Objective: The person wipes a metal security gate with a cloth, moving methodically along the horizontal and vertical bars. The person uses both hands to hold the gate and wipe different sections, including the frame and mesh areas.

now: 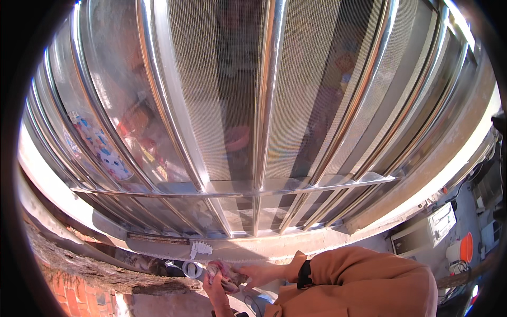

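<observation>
Before me at the bottom of the head view, my left hand (pixel 218 292) grips a crumpled, pinkish-grey cloth (pixel 225 275). From the other side, my right hand (pixel 261 276) reaches to the same cloth, its fingers at the edge of it; whether they close on it cannot be told. Both hands are low, below a window with shiny metal bars (pixel 259 119). A dark band circles my right wrist, over a brown sleeve. Beside the cloth stands a small round whitish container (pixel 192 270).
A long rough log or plank (pixel 119 277) lies at the lower left by red bricks (pixel 75 293). White slips (pixel 201 249) rest on the window ledge (pixel 277 251). An orange-rimmed bucket (pixel 461 249) and a white box-like unit (pixel 427 232) stand at the right.
</observation>
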`<state>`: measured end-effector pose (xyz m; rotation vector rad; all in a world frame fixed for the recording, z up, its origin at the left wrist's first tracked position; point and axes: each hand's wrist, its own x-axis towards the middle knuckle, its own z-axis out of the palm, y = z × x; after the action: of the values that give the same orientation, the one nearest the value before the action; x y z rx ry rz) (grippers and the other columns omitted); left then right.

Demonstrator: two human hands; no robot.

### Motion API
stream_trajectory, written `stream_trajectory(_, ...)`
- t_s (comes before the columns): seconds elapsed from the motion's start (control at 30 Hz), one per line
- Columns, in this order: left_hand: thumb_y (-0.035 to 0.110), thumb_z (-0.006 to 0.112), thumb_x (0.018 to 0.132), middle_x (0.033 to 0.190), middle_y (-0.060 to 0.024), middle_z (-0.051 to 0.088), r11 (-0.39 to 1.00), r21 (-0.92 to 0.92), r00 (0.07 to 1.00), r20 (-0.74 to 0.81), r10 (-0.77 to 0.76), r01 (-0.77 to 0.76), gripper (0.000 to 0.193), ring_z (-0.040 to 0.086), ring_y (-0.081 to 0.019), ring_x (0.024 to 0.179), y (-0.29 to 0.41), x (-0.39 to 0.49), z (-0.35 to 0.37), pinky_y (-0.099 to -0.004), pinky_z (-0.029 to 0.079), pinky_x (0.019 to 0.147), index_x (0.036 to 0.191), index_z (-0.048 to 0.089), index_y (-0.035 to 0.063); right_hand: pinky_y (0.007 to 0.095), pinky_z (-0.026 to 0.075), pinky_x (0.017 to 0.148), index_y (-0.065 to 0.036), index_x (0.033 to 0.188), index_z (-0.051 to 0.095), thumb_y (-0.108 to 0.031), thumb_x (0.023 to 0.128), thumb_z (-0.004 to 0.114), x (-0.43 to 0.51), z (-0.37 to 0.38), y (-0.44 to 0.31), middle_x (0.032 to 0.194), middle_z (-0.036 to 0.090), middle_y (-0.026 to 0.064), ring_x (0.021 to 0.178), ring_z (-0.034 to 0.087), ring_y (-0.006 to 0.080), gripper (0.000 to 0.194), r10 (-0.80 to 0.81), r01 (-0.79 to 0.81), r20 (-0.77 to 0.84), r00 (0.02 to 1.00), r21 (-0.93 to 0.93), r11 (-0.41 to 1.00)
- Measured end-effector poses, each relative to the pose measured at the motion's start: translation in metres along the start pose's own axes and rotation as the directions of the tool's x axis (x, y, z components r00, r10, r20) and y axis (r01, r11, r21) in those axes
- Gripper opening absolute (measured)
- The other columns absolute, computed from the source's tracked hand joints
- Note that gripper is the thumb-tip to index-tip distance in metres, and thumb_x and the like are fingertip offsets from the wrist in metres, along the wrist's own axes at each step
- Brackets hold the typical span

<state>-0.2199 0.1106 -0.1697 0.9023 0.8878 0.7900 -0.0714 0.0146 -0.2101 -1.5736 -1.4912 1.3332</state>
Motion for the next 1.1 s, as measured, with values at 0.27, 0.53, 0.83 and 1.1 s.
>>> stream_trajectory(0.27,0.003,0.059,0.080,0.091,-0.0028,0.059,0.997,-0.070,0.996,0.082,-0.019,0.025,0.027,0.057,-0.0113,0.077,0.007,-0.001,0.003,-0.0245,0.048,0.067,0.107,0.058,-0.0004,0.0356,0.042,0.093,-0.004,0.127,0.048,-0.017,0.075,0.070,0.009,0.011,0.025,0.115,0.058,0.0153,0.109,0.055,0.0266,0.057,0.044,-0.041,-0.219,0.975,0.020,0.999)
stream_trajectory(0.53,0.001,0.059,0.082,0.091,-0.0032,0.059,0.995,-0.055,0.995,0.046,0.090,-0.087,0.026,0.057,-0.0122,0.075,0.005,0.001,-0.004,-0.0254,0.050,0.064,0.108,0.057,-0.0006,0.0408,0.049,0.076,-0.005,0.100,0.063,-0.015,0.076,0.062,0.010,0.011,0.053,0.092,0.064,0.0206,0.084,0.062,0.0348,0.025,0.044,-0.036,-0.415,0.909,0.026,0.999)
stream_trajectory(0.83,0.001,0.050,0.083,0.089,-0.0048,0.056,0.991,0.122,0.998,0.035,0.052,-0.056,0.027,0.056,-0.0125,0.066,0.006,-0.005,-0.024,-0.0254,0.047,0.061,0.109,0.054,-0.0035,0.0305,0.051,0.075,-0.003,0.107,0.063,-0.004,0.077,0.055,-0.003,-0.012,0.023,0.089,0.067,0.0136,0.080,0.063,0.0195,0.031,0.208,-0.114,-0.490,0.847,0.215,0.970)
stream_trajectory(1.1,0.002,0.049,0.083,0.088,-0.0045,0.058,0.983,0.095,0.988,0.016,0.154,-0.155,0.027,0.060,-0.0137,0.069,-0.001,-0.004,-0.034,-0.0257,0.048,0.063,0.109,0.054,-0.0034,0.0316,0.050,0.076,-0.005,0.099,0.067,-0.011,0.080,0.061,-0.007,-0.026,0.016,0.091,0.067,0.0118,0.082,0.064,0.0214,0.021,0.147,-0.120,-0.543,0.827,0.086,0.989)
